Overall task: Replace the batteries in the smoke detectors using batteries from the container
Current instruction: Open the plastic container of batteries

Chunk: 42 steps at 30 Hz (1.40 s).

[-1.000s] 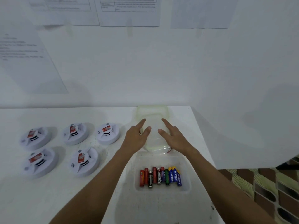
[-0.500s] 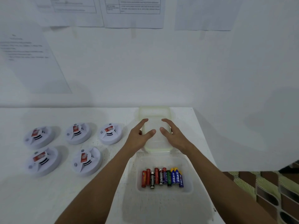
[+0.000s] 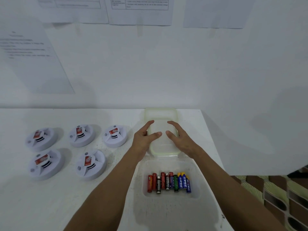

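**Resting both hands on a container lid beside five smoke detectors**

Reaching forward from the bottom of the view, two bare forearms extend over a white table [image 3: 50,205] set against a white wall. The left hand [image 3: 144,139] and right hand [image 3: 181,139] lie on a translucent plastic lid [image 3: 160,114] with a pale green rim, one at each long side. The fingers are spread and only loosely bent, touching the lid's top and edges; whether they actually grip it cannot be told.

Just nearer the viewer, touching the lid's near edge, sits the open container [image 3: 171,212], a clear, frosted rectangular tub. Inside it, a row of batteries [image 3: 169,182] lies side by side against the far end: red ones on the left, a black and silver one, a dark one with printed lettering, a green one, and blue and yellow ones on the right.

Left of the lid, five smoke detectors [image 3: 87,165] sit on the table, three in a far row and two in a near row. Each is a round white disc with dark vent slots and a red label on top.

Printed paper sheets [image 3: 140,10] hang on the wall above.
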Tool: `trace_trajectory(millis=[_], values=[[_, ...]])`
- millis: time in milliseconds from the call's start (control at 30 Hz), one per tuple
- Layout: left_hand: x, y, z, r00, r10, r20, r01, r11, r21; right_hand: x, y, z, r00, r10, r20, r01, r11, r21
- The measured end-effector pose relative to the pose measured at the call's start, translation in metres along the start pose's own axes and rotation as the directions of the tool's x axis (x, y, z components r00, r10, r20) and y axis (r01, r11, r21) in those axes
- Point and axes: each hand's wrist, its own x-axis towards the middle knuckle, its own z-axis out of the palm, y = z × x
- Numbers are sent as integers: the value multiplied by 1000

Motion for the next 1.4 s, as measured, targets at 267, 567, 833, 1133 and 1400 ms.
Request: trace_trajectory(millis=[267, 567, 833, 1133, 1400], values=[[2, 2, -12, 999, 33, 31, -40, 963, 268, 3, -2, -4, 999, -3, -43, 2, 1000, -26], [25, 33, -13, 984, 93, 151, -177, 586, 791, 8, -14, -19, 993, 20, 120, -7, 994, -107], [21, 36, -17, 998, 66, 24, -61, 638, 768, -3, -14, -26, 991, 52, -120, -67, 990, -125], [-15, 12, 0, 986, 3, -164, 122, 654, 747, -29, 3, -39, 953, 154, -260, -193, 973, -131], [-30, 41, -7, 978, 177, -111, -20, 606, 795, -32, -12, -40, 960, 81, -267, -130, 977, -171]])
